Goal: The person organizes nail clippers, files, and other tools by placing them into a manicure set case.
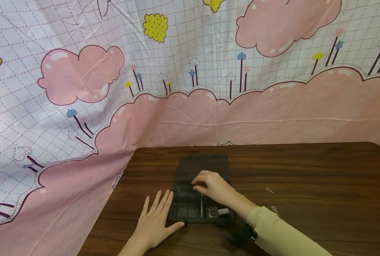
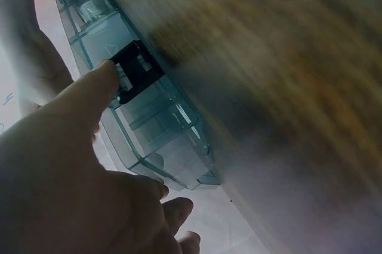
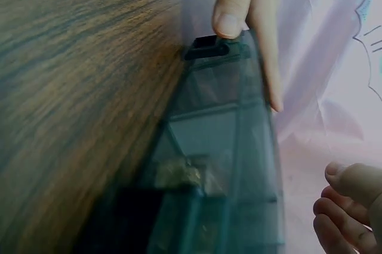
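Head view: your left hand lies flat, fingers straight, at the compartment box's left edge on the table; right hand curls inside it, grip unclear. L wrist: thumb touches black latch. R wrist: bare wood alongside.

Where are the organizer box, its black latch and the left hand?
organizer box (image 1: 186,210), head view, front left compartment.
black latch (image 2: 138,70), left wrist view, middle of the clasp.
left hand (image 1: 154,224), head view, back of the hand.
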The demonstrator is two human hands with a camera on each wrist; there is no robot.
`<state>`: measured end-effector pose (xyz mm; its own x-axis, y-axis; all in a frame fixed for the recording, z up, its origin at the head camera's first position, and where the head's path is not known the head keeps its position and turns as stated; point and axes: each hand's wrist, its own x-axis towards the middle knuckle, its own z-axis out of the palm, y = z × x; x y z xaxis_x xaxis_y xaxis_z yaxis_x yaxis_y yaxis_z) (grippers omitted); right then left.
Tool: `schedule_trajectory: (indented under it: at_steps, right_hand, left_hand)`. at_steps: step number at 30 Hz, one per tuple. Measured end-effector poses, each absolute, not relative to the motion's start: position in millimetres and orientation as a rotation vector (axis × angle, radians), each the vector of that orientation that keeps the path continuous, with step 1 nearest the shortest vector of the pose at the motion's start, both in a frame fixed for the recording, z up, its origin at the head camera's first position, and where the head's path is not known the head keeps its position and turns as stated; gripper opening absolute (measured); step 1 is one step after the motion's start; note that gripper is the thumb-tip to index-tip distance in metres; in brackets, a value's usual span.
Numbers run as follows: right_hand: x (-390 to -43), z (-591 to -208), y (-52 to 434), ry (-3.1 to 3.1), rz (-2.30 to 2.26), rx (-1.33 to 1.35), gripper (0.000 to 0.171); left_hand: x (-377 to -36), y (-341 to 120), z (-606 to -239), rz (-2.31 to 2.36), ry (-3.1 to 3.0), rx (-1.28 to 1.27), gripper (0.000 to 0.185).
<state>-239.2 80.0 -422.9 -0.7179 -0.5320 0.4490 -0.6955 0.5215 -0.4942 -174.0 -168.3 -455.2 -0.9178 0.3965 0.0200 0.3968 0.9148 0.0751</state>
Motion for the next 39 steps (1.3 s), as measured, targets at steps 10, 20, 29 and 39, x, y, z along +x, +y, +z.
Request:
schedule_trajectory:
  at_steps: [10, 20, 29, 39]
  right_hand:
    - [-231.0, -406.5, 116.0, -2.497, 1.044, 0.927, 0.014]
    - [-225.3, -410.4, 186.8, -2.456, 0.998, 0.801, 0.019]
    - [-217.1, -427.7, 252.9, -2.643, 0.968, 0.628, 0.018]
    - [-220.7, -456.4, 285.8, -2.789, 0.831, 0.617, 0.02]
  left_hand:
    - [-173.9, -167.7, -453.5, -0.143, -3.068, -0.632, 0.097]
    - [-174.9, -167.6, -454.5, -0.137, -3.067, -0.636, 0.098]
    - [-175.8, -168.7, -456.6, -0.12, -3.067, -0.63, 0.099]
    - [-176.1, -169.7, -457.7, -0.131, -3.075, -0.63, 0.099]
